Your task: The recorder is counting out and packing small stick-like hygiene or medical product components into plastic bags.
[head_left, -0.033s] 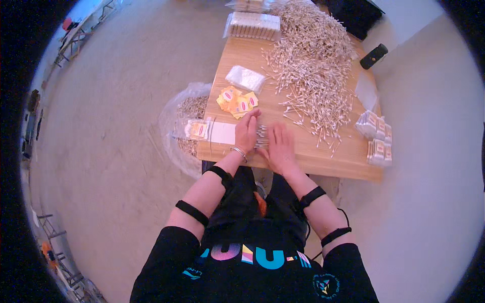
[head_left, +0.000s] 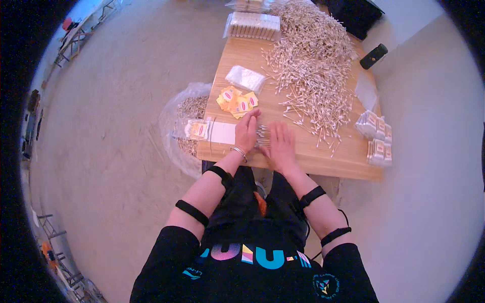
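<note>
A small row of cotton swabs (head_left: 262, 135) lies on the table between my two hands, near its front edge. My left hand (head_left: 246, 132) stands on edge along the left side of the swabs, fingers stretched out. From the right, my right hand (head_left: 282, 146) borders them with straight fingers, its tips slightly blurred; its thumb reaches toward my left hand. A white card or sheet (head_left: 223, 133) lies left of my left wrist, beside a clear packet of swabs with an orange label (head_left: 197, 130). Just beyond my left hand are loose yellow-orange cards (head_left: 237, 102).
A big heap of loose cotton swabs (head_left: 316, 65) spreads across the far and right table. Stacked filled packets (head_left: 376, 136) sit at the right edge. White plastic bags (head_left: 245, 79) and wrapped bundles (head_left: 254, 26) lie farther back. A black cylinder (head_left: 374, 56) stands near the wall.
My right hand has shifted very slightly to the right. My left hand stays where it was.
</note>
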Demonstrator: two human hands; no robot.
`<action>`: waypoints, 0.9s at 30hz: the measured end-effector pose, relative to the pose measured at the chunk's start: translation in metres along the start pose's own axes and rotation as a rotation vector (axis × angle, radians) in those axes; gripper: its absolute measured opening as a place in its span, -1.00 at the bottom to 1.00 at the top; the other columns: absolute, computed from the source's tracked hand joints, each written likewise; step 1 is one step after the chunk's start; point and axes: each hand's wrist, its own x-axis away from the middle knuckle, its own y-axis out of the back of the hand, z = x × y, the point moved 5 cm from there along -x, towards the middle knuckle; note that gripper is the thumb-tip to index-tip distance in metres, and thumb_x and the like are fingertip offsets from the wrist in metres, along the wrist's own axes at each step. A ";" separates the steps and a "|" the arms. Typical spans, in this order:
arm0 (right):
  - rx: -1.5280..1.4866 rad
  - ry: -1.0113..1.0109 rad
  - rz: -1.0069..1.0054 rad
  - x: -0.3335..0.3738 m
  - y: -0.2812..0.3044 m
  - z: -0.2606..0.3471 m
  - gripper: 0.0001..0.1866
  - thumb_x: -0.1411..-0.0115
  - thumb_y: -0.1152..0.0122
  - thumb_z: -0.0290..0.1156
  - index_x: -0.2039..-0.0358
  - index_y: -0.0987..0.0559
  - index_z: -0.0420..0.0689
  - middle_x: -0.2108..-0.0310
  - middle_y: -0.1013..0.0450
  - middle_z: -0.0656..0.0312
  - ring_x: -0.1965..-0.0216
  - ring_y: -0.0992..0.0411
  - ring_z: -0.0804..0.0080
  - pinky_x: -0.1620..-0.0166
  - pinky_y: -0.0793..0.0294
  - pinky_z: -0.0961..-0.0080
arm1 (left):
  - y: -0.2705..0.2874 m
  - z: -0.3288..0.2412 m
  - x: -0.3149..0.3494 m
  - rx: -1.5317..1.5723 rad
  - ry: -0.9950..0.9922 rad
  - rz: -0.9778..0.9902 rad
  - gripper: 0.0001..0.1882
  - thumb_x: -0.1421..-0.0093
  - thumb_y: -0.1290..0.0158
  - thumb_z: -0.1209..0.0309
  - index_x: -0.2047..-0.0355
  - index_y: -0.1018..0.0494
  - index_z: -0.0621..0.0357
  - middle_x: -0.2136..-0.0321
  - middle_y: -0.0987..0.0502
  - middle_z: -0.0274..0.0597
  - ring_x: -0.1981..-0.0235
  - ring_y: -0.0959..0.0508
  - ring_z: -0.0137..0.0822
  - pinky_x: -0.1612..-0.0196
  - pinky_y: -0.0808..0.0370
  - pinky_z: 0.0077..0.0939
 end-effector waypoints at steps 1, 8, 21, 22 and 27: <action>-0.029 -0.021 -0.044 -0.002 -0.001 -0.004 -0.24 -0.06 -0.13 -0.11 -0.17 -0.12 -0.25 -0.21 0.01 -0.09 -0.27 0.11 0.03 -0.27 0.19 0.09 | 0.000 0.001 -0.001 0.029 0.016 -0.010 -0.66 -0.27 0.26 0.41 0.05 -0.34 0.36 0.14 -0.48 0.01 0.07 -0.47 -0.25 -0.02 -0.35 -0.47; -0.688 -0.262 -0.360 0.000 -0.003 -0.036 -0.42 -0.10 -0.02 -0.44 -0.12 -0.13 -0.32 -0.16 -0.07 -0.13 -0.23 0.01 -0.01 -0.26 0.07 0.24 | 0.005 0.012 0.009 0.197 0.125 -0.077 -0.61 -0.29 0.29 0.35 -0.03 -0.28 0.35 0.02 -0.40 0.01 -0.06 -0.35 -0.25 -0.13 -0.21 -0.47; -1.003 -0.327 -0.514 -0.020 -0.024 -0.021 -0.54 -0.16 0.18 -0.49 -0.09 -0.18 -0.32 -0.12 -0.14 -0.07 -0.19 -0.08 0.09 -0.24 0.04 0.34 | -0.008 0.003 0.017 0.101 0.118 -0.042 -0.50 -0.32 0.34 0.20 -0.08 -0.22 0.35 -0.06 -0.32 0.01 -0.12 -0.27 -0.22 -0.17 -0.13 -0.45; -1.002 -0.319 -0.525 -0.020 -0.022 -0.021 -0.54 -0.16 0.19 -0.48 -0.09 -0.18 -0.32 -0.12 -0.14 -0.07 -0.19 -0.08 0.10 -0.24 0.04 0.34 | -0.007 0.004 0.016 0.125 0.116 -0.062 -0.50 -0.32 0.34 0.19 -0.08 -0.22 0.36 -0.06 -0.32 0.01 -0.12 -0.27 -0.22 -0.18 -0.12 -0.45; -1.074 -0.347 -0.357 -0.027 -0.023 -0.014 -0.56 -0.18 0.21 -0.46 -0.08 -0.21 -0.29 -0.10 -0.18 -0.03 -0.17 -0.10 0.15 -0.22 0.01 0.34 | -0.003 0.003 0.016 0.070 0.112 -0.006 -0.50 -0.32 0.34 0.20 -0.09 -0.21 0.36 -0.06 -0.32 0.00 -0.13 -0.27 -0.24 -0.18 -0.12 -0.46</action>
